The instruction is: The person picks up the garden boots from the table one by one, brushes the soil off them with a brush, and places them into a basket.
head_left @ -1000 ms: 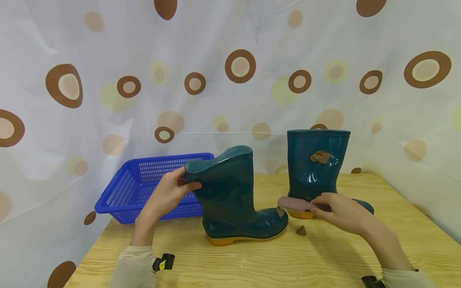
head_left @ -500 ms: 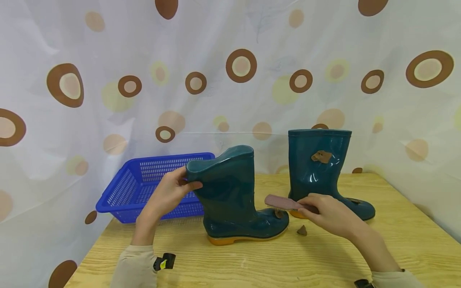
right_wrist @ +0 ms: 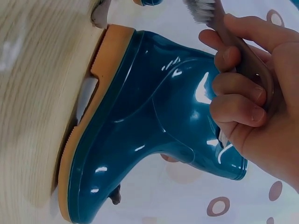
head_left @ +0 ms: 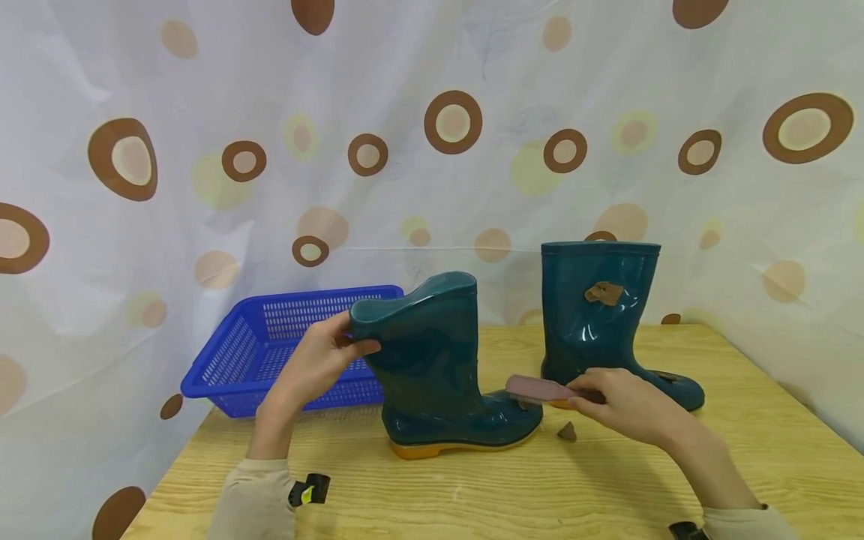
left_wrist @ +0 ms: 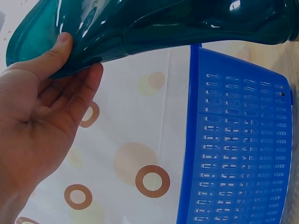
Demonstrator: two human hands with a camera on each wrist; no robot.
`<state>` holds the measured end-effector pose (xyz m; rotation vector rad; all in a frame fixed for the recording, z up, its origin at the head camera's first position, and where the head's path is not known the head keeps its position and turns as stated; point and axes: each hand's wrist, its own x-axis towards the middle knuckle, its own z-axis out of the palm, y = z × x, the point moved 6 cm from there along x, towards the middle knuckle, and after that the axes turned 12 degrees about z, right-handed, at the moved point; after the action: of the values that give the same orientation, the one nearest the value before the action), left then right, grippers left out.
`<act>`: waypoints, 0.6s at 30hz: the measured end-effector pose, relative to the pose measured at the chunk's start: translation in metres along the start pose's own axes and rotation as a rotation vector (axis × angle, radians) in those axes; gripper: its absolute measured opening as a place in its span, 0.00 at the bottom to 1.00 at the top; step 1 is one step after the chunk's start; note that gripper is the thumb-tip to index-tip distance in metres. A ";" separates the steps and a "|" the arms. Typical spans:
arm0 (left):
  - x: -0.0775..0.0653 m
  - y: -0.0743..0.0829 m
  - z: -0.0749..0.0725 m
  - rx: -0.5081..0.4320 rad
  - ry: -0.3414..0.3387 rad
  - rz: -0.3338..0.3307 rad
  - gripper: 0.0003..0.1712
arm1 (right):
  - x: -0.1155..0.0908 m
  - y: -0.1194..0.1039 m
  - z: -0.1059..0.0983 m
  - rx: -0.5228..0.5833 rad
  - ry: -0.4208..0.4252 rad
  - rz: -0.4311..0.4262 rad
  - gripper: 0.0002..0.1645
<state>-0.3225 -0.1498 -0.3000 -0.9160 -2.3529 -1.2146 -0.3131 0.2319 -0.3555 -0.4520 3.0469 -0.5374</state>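
Observation:
A dark green rubber boot [head_left: 432, 375] with an orange sole stands on the table, toe to the right. My left hand [head_left: 313, 367] pinches the rim of its shaft, thumb outside; the left wrist view shows the thumb pressing the green rubber [left_wrist: 154, 32]. My right hand [head_left: 624, 405] grips the handle of a pinkish-brown scrubbing brush [head_left: 536, 388], its head over the boot's toe. White bristles [right_wrist: 201, 10] show in the right wrist view. Under the brush head, a brown mud lump [head_left: 523, 406] on the toe is partly hidden.
A second green boot [head_left: 590, 322] stands behind my right hand, with brown clumps [head_left: 604, 293] on its shaft and toe. A loose brown piece [head_left: 568, 432] lies on the wooden table [head_left: 472, 495]. The blue plastic basket [head_left: 229, 390] stands at the left, behind my left hand.
My right hand moved the brush left across the boot's toe, then slightly back right and lower. The left hand keeps its grip on the boot, which stays in place.

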 end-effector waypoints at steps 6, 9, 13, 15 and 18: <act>-0.001 -0.001 0.000 0.000 0.001 -0.011 0.16 | -0.004 0.010 -0.008 0.009 -0.028 0.035 0.16; -0.001 -0.001 0.000 -0.003 0.003 -0.012 0.16 | -0.007 0.016 -0.012 0.022 -0.046 0.054 0.17; 0.000 -0.001 0.000 -0.006 0.004 -0.010 0.16 | -0.009 0.024 -0.016 0.015 -0.049 0.088 0.16; 0.000 -0.001 0.000 -0.006 0.004 -0.008 0.15 | -0.011 0.027 -0.019 0.007 -0.042 0.090 0.16; 0.000 0.000 0.000 0.000 0.005 -0.007 0.15 | -0.013 0.032 -0.024 -0.007 -0.025 0.092 0.14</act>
<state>-0.3228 -0.1501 -0.3002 -0.9043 -2.3543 -1.2185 -0.3114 0.2721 -0.3441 -0.3138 3.0283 -0.5136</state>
